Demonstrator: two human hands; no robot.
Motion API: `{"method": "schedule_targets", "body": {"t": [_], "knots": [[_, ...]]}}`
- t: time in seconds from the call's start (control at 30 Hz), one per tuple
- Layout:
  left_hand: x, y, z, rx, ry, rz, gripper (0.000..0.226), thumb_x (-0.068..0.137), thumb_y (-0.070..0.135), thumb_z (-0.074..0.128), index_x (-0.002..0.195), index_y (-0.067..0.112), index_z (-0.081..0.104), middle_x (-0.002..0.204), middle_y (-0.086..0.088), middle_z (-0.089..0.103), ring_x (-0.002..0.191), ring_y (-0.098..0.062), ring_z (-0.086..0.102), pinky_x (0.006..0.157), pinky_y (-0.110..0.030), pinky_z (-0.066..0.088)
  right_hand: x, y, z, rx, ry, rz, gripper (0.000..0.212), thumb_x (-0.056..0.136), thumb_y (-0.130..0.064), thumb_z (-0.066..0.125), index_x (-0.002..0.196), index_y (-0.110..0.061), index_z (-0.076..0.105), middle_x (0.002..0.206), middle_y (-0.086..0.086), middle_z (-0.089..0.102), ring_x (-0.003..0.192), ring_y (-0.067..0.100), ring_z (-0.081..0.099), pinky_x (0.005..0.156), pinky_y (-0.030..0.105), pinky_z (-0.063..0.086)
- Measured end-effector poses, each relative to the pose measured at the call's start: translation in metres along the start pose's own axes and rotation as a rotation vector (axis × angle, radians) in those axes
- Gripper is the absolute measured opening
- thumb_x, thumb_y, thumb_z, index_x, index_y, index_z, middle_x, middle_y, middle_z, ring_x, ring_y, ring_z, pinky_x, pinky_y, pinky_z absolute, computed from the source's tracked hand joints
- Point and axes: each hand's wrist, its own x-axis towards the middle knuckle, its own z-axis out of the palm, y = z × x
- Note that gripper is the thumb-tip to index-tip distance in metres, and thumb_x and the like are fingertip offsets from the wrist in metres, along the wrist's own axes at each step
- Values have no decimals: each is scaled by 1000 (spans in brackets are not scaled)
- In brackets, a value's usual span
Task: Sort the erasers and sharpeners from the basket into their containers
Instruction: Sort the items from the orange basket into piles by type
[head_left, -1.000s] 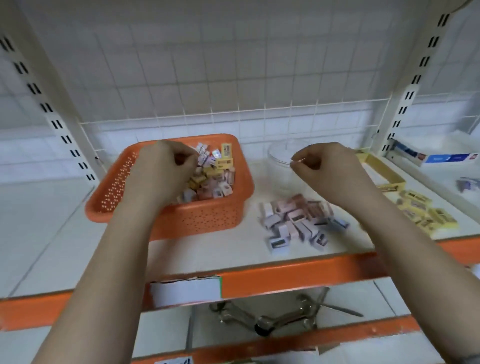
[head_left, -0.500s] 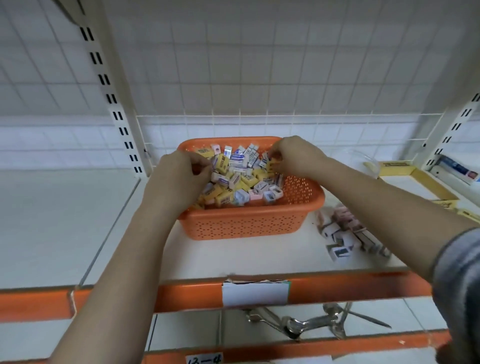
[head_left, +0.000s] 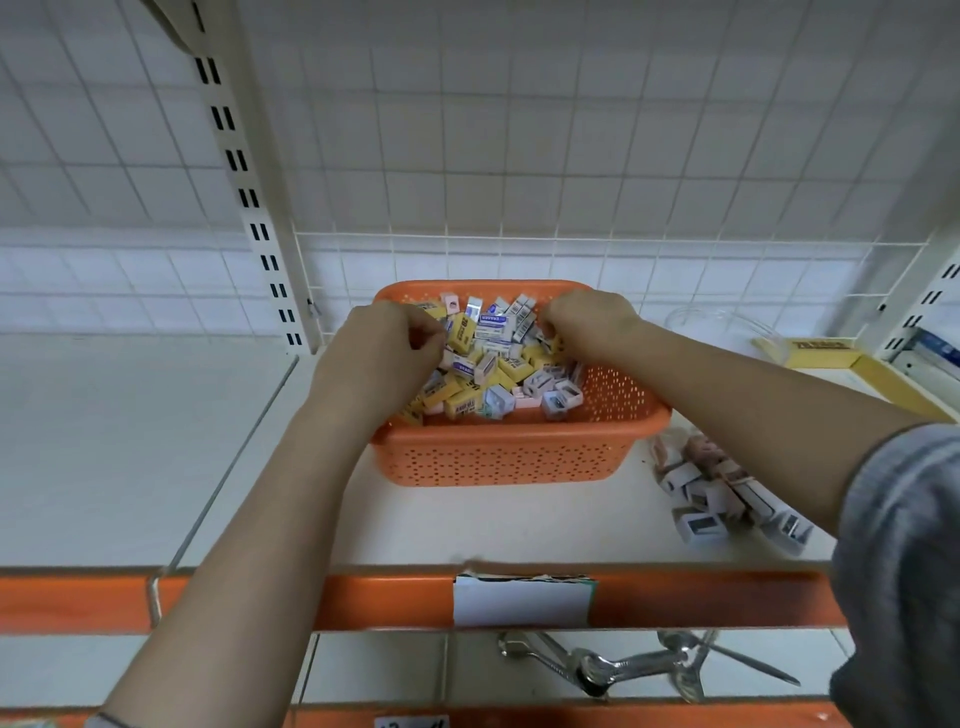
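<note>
Erasers (head_left: 493, 358) between both hands' fingers (head_left: 423, 338)

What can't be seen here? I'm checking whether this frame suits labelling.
Head view:
- Whatever the left hand and right hand hold: curled fingers hide it.
- Pile of sharpeners: partly behind the right forearm.
- Yellow box: cut off at right.
- Basket bottom: buried.
</note>
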Motion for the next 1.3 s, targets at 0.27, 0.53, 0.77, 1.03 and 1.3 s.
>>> {"method": "schedule_targets", "body": {"t": [0.27, 0.53, 0.77, 1.03, 1.3], "knots": [[33, 7, 3, 100, -106, 97, 19, 90, 19, 55, 91, 13, 74, 88, 1, 70, 78, -15, 63, 64, -23, 49, -13, 14, -14, 483, 170, 115, 29, 84, -12, 62, 112, -18, 67, 112, 3, 62, 101, 21, 58, 81, 33, 50], [99, 31, 33, 202, -232, 236, 22, 90, 18, 58, 107, 13, 70, 110, 1, 68, 95, -15, 62, 87, -36, 52, -82, 16, -29, 1188, 444, 311, 12, 76, -12, 76, 85, -13, 68, 77, 4, 67, 70, 12, 61, 70, 22, 50], [124, 32, 75, 246, -290, 210, 40, 83, 35, 69, 117, 15, 64, 113, 0, 65, 100, -17, 60, 85, -34, 51, -136, 2, -24, 1617, 542, 393, 14, 78, -2, 71, 91, -5, 68, 88, 14, 70, 77, 16, 65, 74, 24, 55], [133, 33, 90, 324, -182, 195, 26, 83, 35, 69, 105, 21, 68, 105, 1, 69, 98, -18, 63, 88, -35, 50, -146, -4, -19, 1713, 545, 423, 11, 78, -3, 71, 86, -10, 69, 84, 9, 72, 78, 17, 68, 69, 21, 57], [125, 28, 79, 176, -150, 221, 22, 89, 29, 62, 108, 20, 70, 103, 3, 70, 93, -12, 64, 79, -28, 51, -148, -11, -19, 1757, 549, 425, 10, 78, -3, 70, 83, -12, 69, 77, 5, 73, 72, 14, 68, 65, 22, 57]]}}
